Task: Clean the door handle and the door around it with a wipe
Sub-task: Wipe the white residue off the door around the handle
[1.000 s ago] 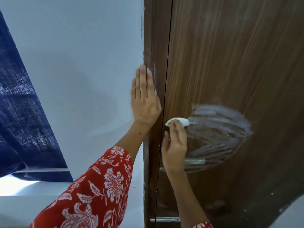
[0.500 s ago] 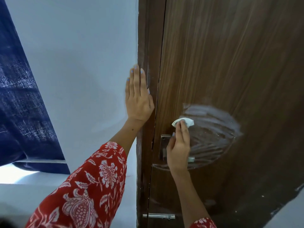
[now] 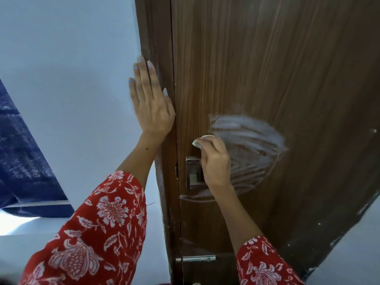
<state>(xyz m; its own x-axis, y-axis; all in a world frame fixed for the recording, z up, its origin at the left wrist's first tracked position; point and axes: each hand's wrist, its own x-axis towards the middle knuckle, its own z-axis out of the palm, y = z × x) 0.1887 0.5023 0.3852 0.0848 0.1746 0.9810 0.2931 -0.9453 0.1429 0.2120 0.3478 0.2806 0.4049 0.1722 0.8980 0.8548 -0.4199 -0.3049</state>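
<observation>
pinching wipe (image 3: 202, 140) in right hand (image 3: 216, 164) fingertips, above door handle (image 3: 194, 173).

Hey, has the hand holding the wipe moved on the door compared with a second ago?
Yes. The right hand with the wipe slid right across the door, uncovering the handle plate it hid a second ago.

On the left I see a plain white wall (image 3: 67, 89), evenly lit with soft shadows. A dark blue curtain (image 3: 22, 161) hangs at the far left, bright daylight spilling beneath its hem. At the lower right, a pale surface (image 3: 353, 254) shows.
</observation>
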